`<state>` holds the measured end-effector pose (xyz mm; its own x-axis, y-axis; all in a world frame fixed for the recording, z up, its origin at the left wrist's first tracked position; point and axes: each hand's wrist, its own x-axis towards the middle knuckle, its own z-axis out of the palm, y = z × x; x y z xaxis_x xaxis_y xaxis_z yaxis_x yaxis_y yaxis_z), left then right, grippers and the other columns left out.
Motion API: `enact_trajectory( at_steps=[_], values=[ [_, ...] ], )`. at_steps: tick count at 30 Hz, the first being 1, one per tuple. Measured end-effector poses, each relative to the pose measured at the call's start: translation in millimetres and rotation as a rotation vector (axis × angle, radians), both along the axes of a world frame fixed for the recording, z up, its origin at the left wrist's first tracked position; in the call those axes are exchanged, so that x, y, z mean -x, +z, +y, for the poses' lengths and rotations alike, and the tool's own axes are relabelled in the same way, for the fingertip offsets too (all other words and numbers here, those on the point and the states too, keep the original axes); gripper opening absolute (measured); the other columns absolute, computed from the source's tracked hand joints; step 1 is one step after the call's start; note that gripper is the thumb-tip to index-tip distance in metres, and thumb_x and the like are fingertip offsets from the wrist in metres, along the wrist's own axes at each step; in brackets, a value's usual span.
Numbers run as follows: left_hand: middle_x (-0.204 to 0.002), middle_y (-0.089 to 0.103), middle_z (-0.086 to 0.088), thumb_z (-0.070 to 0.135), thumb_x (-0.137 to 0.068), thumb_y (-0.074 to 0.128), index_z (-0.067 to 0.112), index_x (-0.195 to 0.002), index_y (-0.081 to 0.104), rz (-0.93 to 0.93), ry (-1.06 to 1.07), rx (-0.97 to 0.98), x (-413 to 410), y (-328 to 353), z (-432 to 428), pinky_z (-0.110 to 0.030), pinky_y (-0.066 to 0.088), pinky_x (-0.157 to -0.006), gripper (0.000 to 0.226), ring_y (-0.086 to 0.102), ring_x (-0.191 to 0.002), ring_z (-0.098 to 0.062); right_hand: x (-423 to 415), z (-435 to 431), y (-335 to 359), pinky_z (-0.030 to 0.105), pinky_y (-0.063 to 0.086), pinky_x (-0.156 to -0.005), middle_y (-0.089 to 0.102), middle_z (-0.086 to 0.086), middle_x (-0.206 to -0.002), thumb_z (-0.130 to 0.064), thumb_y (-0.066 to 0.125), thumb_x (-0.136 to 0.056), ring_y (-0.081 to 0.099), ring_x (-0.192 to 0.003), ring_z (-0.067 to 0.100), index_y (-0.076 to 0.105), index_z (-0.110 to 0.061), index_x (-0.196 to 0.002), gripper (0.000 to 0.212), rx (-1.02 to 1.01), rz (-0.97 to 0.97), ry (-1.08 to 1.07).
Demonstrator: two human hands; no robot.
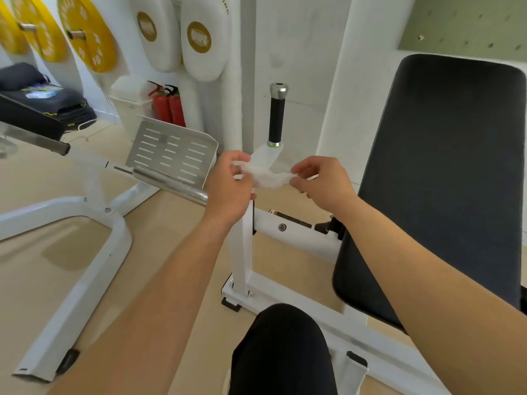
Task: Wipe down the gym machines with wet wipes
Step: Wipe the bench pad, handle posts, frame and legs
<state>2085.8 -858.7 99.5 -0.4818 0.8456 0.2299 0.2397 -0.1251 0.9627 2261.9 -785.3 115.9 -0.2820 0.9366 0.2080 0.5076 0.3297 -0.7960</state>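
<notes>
The left hand (228, 189) and right hand (322, 183) each pinch 1 end of the wet wipe (266, 175), bunched between them over the white frame (245, 252). I'd open it flat first, then wrap it round the black handle (276, 118) just beyond and stroke downward in 1 pass.

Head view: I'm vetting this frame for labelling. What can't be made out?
All in the head view.
Wet wipe: ends hidden under the fingers of left hand and right hand.
Black pad: cut off by the right edge.
Yellow plates: lettering too blurred to read.
</notes>
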Motion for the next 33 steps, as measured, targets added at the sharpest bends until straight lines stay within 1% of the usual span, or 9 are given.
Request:
enact_trajectory(
  at_steps=[2,5,9,12,17,22,26,31,33],
  values=[
    [-0.12,0.059,-0.003,0.003,-0.088,0.06,0.029,-0.115,0.058,0.009,-0.156,0.061,-4.3,2.5,6.8,-0.026,0.059,-0.065,0.038,0.062,-0.102,-0.013,0.8,8.7,0.9,0.029,0.057,-0.067,0.07,-0.003,-0.083,-0.018,0.077,-0.086,0.065,-0.06,0.008,0.073,-0.021,-0.098,0.012,0.0,0.041,0.001],
    [-0.118,0.055,0.006,0.023,-0.086,0.076,0.03,-0.118,0.06,0.083,-0.245,0.114,-14.0,4.5,21.3,-0.029,0.061,-0.071,0.036,0.06,-0.1,-0.009,1.8,23.0,1.7,0.029,0.055,-0.068,0.07,-0.003,-0.082,-0.021,0.076,-0.086,0.065,-0.064,0.01,0.074,-0.023,-0.095,0.009,-0.007,0.085,0.011],
    [-0.101,0.061,0.01,0.017,-0.086,0.076,0.021,-0.098,0.07,0.188,-0.04,0.073,-11.2,6.5,51.2,-0.028,0.061,-0.063,0.013,0.065,-0.083,-0.016,-3.8,49.2,3.4,0.028,0.053,-0.071,0.071,-0.003,-0.082,-0.02,0.075,-0.088,0.063,-0.073,0.01,0.076,-0.024,-0.089,0.004,-0.027,0.07,-0.006],
    [-0.095,0.068,0.005,0.011,-0.087,0.073,0.023,-0.086,0.07,0.22,0.054,0.086,3.9,9.9,70.8,-0.034,0.062,-0.068,0.013,0.067,-0.069,-0.011,-9.8,70.1,3.6,0.022,0.047,-0.07,0.07,-0.004,-0.086,-0.018,0.072,-0.09,0.061,-0.078,0.007,0.075,-0.021,-0.091,0.004,-0.051,0.042,-0.052],
    [-0.084,0.067,0.014,0.021,-0.088,0.074,0.026,-0.089,0.07,0.365,0.173,0.079,19.0,15.4,98.6,-0.019,0.047,-0.071,0.007,0.065,-0.083,-0.005,6.5,98.3,5.1,0.023,0.047,-0.066,0.065,-0.007,-0.087,-0.021,0.07,-0.091,0.058,-0.077,0.006,0.075,-0.023,-0.092,0.005,-0.071,0.102,-0.129],
    [-0.099,0.071,0.003,0.013,-0.096,0.064,0.018,-0.105,0.071,0.126,0.098,0.011,0.4,18.4,131.7,-0.024,0.057,-0.084,0.013,0.068,-0.092,-0.008,41.0,113.6,7.6,0.037,0.06,-0.083,0.073,-0.003,-0.086,-0.014,0.072,-0.089,0.069,-0.084,0.015,0.076,-0.024,-0.089,0.01,0.069,0.341,-0.018],
    [-0.103,0.073,0.0,0.018,-0.096,0.066,0.015,-0.114,0.07,-0.074,0.031,-0.04,-5.8,18.4,151.1,-0.025,0.059,-0.084,0.019,0.071,-0.094,-0.011,53.0,124.7,7.5,0.037,0.06,-0.088,0.076,-0.001,-0.091,-0.01,0.067,-0.091,0.071,-0.09,0.015,0.078,-0.017,-0.098,0.015,0.092,0.431,0.029],
    [-0.096,0.072,0.005,0.016,-0.084,0.08,0.025,-0.101,0.068,-0.038,0.083,-0.033,4.5,18.2,172.0,-0.028,0.057,-0.08,0.022,0.07,-0.091,-0.012,48.8,127.6,13.1,0.029,0.058,-0.091,0.075,0.013,-0.104,0.013,0.043,-0.089,0.072,-0.101,0.021,0.071,-0.007,-0.105,0.038,0.301,0.659,0.215],
    [-0.094,0.071,0.004,0.013,-0.085,0.078,0.023,-0.1,0.069,-0.027,0.152,-0.056,7.5,22.3,181.2,-0.027,0.056,-0.077,0.02,0.069,-0.089,-0.012,46.2,130.3,12.4,0.028,0.059,-0.085,0.075,0.009,-0.101,0.011,0.042,-0.089,0.072,-0.095,0.017,0.072,-0.008,-0.103,0.038,0.251,0.635,0.148]
  ],
)
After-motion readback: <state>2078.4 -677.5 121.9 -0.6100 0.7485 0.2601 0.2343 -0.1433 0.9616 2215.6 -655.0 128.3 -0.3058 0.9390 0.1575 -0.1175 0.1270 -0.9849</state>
